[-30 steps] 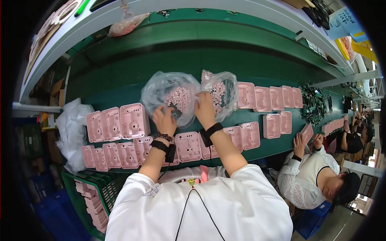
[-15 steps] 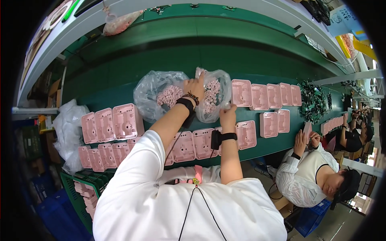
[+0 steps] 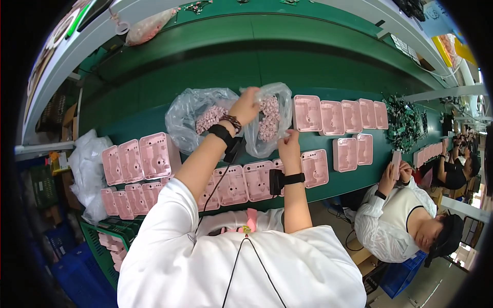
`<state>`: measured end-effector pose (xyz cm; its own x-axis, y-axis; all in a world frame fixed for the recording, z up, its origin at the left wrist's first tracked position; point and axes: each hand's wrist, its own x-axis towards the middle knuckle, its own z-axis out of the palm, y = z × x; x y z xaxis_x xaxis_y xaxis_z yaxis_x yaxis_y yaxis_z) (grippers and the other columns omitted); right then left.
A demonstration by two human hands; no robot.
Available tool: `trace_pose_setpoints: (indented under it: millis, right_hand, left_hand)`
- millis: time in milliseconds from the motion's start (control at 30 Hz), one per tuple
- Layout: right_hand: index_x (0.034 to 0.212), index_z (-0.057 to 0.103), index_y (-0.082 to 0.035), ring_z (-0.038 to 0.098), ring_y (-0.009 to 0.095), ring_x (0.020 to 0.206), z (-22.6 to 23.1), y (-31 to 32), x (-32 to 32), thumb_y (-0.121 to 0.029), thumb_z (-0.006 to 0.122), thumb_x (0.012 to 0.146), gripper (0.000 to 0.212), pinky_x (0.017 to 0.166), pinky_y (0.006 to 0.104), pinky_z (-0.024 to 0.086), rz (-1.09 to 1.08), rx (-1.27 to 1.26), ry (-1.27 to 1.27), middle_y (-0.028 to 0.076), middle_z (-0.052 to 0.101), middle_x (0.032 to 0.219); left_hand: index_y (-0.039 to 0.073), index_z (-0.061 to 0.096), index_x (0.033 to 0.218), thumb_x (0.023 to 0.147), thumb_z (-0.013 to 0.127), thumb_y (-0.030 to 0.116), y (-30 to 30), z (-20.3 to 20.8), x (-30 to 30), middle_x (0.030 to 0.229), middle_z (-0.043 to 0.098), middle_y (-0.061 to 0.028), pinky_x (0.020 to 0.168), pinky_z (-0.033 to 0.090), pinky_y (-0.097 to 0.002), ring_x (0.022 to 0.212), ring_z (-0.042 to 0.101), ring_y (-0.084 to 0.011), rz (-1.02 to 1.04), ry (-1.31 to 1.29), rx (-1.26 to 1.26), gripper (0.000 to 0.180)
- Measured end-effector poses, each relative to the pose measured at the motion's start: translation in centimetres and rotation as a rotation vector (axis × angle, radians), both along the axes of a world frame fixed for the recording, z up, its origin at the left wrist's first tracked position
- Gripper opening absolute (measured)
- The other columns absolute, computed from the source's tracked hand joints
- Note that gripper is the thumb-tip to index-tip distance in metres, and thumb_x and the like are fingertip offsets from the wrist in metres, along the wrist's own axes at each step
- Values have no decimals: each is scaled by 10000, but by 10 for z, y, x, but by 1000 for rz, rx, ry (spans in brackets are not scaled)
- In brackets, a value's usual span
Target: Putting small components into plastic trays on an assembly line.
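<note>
Pink trays stand on the green counter; next lies a clear bag of pink pieces; the left hand pinches in its grip the edge of a second bag; the right hand pinches its right side; more pink trays follow.

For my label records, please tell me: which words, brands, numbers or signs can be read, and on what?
None can be read.
Light-blue panel, upper right: dark marks, too blurred to quote.
Pink plastic housings and clear plastic bags: no text visible.
</note>
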<state>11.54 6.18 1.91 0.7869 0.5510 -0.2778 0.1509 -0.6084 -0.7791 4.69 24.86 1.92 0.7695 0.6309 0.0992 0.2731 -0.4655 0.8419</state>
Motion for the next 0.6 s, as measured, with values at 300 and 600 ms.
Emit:
trace_pose_setpoints:
  millis: [300,600]
  right_hand:
    - [1089,443,-12,561,376,752,12,31,5,-96,576,728,394,653,445,462,281,84,-693,215,510,976]
    - [1105,436,-23,563,342,835,-29,58,4,-104,489,785,334,662,411,486,171,-368,-624,187,478,976]
  left_hand:
    - [25,478,1052,653,523,-29,-40,47,-2,1031,459,-168,809,412,-386,935,470,-346,141,-168,505,405]
    - [29,498,957,668,479,-61,-35,4,-57,958,487,-151,793,418,-365,877,494,-324,340,-206,87,303]
